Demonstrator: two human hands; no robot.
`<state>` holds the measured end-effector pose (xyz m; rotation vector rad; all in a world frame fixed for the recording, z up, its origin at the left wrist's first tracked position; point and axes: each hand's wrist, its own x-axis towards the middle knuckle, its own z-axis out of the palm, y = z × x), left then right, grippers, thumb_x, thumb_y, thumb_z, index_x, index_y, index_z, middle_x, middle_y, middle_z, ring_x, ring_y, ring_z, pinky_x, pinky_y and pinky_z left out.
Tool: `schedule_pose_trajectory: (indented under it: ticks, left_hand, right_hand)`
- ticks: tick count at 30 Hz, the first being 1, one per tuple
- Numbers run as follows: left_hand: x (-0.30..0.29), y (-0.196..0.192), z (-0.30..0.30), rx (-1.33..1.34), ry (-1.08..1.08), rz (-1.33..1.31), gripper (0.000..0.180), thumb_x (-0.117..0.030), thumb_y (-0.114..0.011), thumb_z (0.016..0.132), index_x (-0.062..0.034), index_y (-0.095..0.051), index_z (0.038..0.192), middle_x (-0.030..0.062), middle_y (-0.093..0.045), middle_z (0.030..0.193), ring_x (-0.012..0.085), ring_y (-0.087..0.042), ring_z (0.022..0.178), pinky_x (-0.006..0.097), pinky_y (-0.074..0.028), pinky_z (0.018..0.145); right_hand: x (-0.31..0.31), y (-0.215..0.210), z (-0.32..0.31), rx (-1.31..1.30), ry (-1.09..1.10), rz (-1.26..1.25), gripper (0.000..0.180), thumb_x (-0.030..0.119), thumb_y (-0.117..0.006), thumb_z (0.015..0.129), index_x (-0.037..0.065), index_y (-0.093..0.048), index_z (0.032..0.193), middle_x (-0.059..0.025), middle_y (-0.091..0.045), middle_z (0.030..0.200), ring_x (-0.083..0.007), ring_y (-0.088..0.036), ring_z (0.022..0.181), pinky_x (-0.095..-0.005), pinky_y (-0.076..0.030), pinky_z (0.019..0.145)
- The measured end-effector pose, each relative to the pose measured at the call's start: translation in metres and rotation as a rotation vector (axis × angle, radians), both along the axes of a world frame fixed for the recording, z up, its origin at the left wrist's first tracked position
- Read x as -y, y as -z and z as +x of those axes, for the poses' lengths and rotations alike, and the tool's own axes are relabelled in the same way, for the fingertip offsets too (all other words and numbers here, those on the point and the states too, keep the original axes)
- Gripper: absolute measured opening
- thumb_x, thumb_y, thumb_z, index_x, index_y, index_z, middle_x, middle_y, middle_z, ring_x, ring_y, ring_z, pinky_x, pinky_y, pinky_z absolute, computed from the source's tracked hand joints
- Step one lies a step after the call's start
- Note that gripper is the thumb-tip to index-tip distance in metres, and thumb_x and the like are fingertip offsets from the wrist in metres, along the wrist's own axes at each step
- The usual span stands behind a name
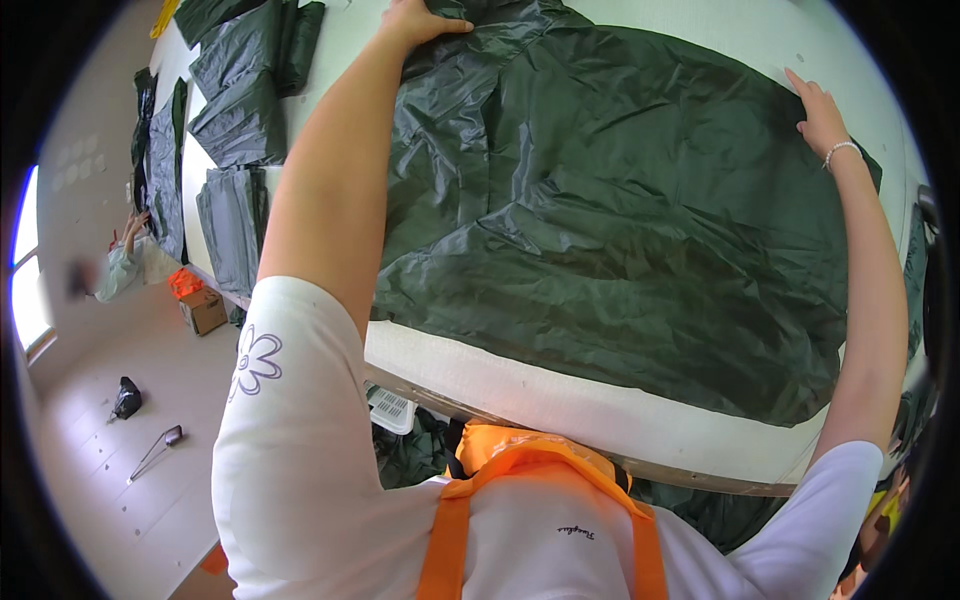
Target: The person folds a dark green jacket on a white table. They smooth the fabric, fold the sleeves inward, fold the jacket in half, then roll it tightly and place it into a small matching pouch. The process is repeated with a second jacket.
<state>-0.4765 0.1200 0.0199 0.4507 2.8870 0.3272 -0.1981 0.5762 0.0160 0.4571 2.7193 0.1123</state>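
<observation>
- The green cloth (640,180), dark, shiny and creased, lies spread in front of the person; it covers most of the near part of the white surface (480,375), leaving a pale strip bare along the near edge.
- The left hand (425,22) is at the upper left part of the cloth, with the thumb stretched out to the right over it; the picture's top edge cuts off part of this hand, so whether it grips the cloth cannot be told.
- The right hand (822,118) is open at the cloth's upper right edge; its index finger points away from the body, the thumb stands apart; a pale bracelet (842,152) circles the wrist.
- To the left of the left arm are more dark green cloths (240,100), folded, on the surface; a grey-green folded pile (230,225) lies nearer.
- The person wears a white shirt and an orange apron (450,545); a white basket (391,408) sits below the surface's near edge.
- Farther left, a co-worker (122,270) reaches toward a long dark cloth (165,165); a cardboard box (205,312) stands nearby, with something orange (184,282) on it; a black bag (126,398) lies on the floor (90,470).
</observation>
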Motion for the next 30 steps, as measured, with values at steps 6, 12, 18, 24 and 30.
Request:
schedule_pose_trajectory:
  ticks: [6, 12, 18, 24, 30]
  left_hand:
    - [0.002, -0.001, -0.001, -0.069, 0.102, 0.006, 0.047, -0.033, -0.078, 0.065, 0.0041, -0.067, 0.091, 0.0198, -0.067, 0.087, 0.0337, -0.064, 0.08, 0.041, -0.05, 0.073]
    - [0.104, -0.1, 0.142, -0.918, 0.305, 0.444, 0.033, -0.016, -0.076, 0.07, -0.0015, -0.063, 0.097, 0.0185, -0.063, 0.08, 0.0323, -0.062, 0.071, 0.034, -0.049, 0.067]
    - [0.235, -0.058, 0.295, -0.679, 0.4, 0.315, 0.058, -0.029, -0.081, 0.055, 0.0015, -0.054, 0.096, 0.0164, -0.057, 0.087, 0.0366, -0.053, 0.08, 0.042, -0.042, 0.073]
    - [0.265, -0.003, 0.341, -0.09, 0.359, 0.124, 0.061, -0.034, -0.08, 0.056, -0.0006, -0.055, 0.1, 0.0116, -0.057, 0.094, 0.0315, -0.051, 0.092, 0.04, -0.04, 0.077]
    - [0.287, -0.006, 0.398, 0.026, 0.261, 0.126, 0.062, -0.026, -0.077, 0.056, -0.0031, -0.056, 0.11, 0.0148, -0.058, 0.096, 0.0333, -0.053, 0.096, 0.042, -0.043, 0.081]
  right_hand:
    - [-0.017, -0.002, 0.038, -0.24, -0.044, -0.061, 0.027, 0.003, -0.059, 0.082, 0.006, -0.059, 0.109, -0.0165, -0.06, 0.101, -0.0357, -0.056, 0.098, -0.0411, -0.046, 0.085]
    - [0.084, -0.117, 0.167, -0.752, -0.21, 0.048, 0.046, -0.002, -0.056, 0.076, 0.01, -0.06, 0.12, -0.0098, -0.049, 0.081, -0.0298, -0.051, 0.076, -0.0398, -0.043, 0.071]
    - [0.176, -0.099, 0.336, -0.655, -0.323, -0.138, 0.064, -0.007, -0.054, 0.056, 0.01, -0.065, 0.117, -0.0068, -0.047, 0.076, -0.0261, -0.048, 0.074, -0.0356, -0.038, 0.069]
    - [0.21, -0.03, 0.382, -0.513, -0.208, -0.298, 0.05, 0.001, -0.063, 0.07, 0.014, -0.063, 0.118, -0.007, -0.051, 0.094, -0.025, -0.05, 0.091, -0.0371, -0.039, 0.081]
    - [0.215, -0.021, 0.417, -0.461, -0.164, -0.31, 0.037, 0.016, -0.066, 0.077, 0.013, -0.065, 0.114, -0.0046, -0.052, 0.09, -0.0232, -0.05, 0.09, -0.036, -0.039, 0.079]
